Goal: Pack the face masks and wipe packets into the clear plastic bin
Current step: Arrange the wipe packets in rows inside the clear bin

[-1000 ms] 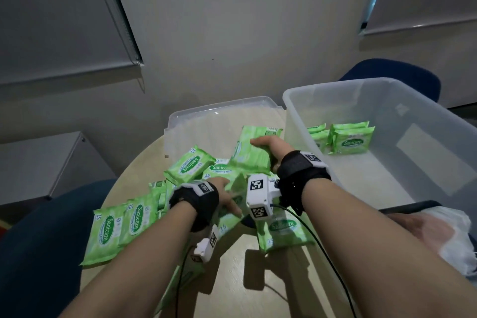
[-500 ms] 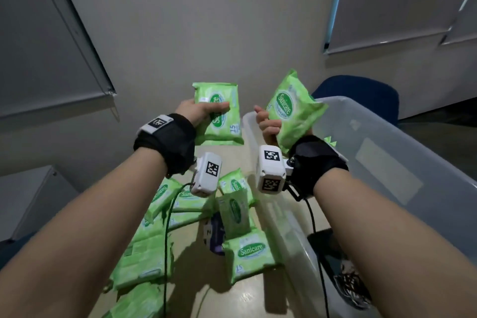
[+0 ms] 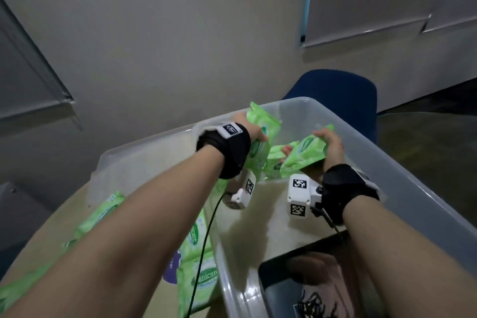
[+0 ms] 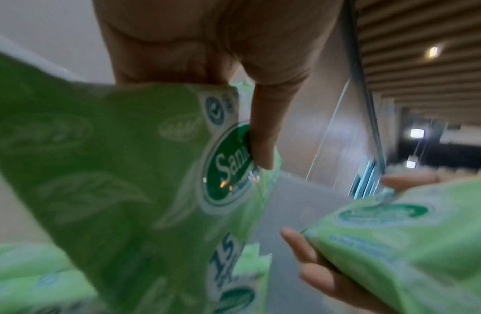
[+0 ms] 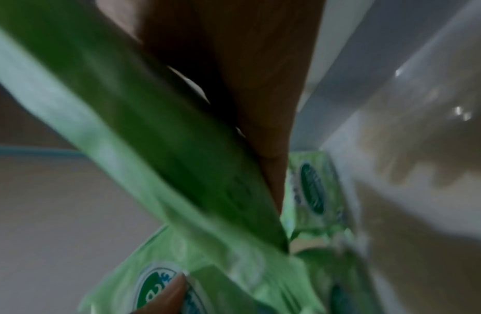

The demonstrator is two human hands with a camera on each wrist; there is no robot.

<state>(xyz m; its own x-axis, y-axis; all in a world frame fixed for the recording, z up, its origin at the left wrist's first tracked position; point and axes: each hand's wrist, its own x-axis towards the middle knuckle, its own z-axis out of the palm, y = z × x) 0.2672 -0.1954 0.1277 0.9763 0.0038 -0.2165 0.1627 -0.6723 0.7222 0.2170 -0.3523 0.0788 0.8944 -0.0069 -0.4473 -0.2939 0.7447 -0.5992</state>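
Both hands are inside the clear plastic bin [image 3: 402,170], each holding a green wipe packet. My left hand [image 3: 254,131] grips one packet [image 3: 260,124] near the bin's far left corner; in the left wrist view its thumb [image 4: 263,136] presses on that packet [image 4: 132,170]. My right hand [image 3: 327,144] grips a second packet [image 3: 304,155], tilted, above other green packets [image 3: 275,162] lying on the bin floor. The right wrist view is blurred, showing its packet [image 5: 153,153] close up and packets in the bin [image 5: 312,189]. No face masks are visible.
More green wipe packets [image 3: 198,266] lie on the round wooden table [image 3: 38,240] left of the bin, with a purple item [image 3: 171,270] among them. A dark tray-like object [image 3: 309,289] sits at the bin's near end. A blue chair [image 3: 343,95] stands behind the bin.
Both hands lifted a packet each off the table pile, raised them, then moved right and down into the bin. The view has swung toward the bin.
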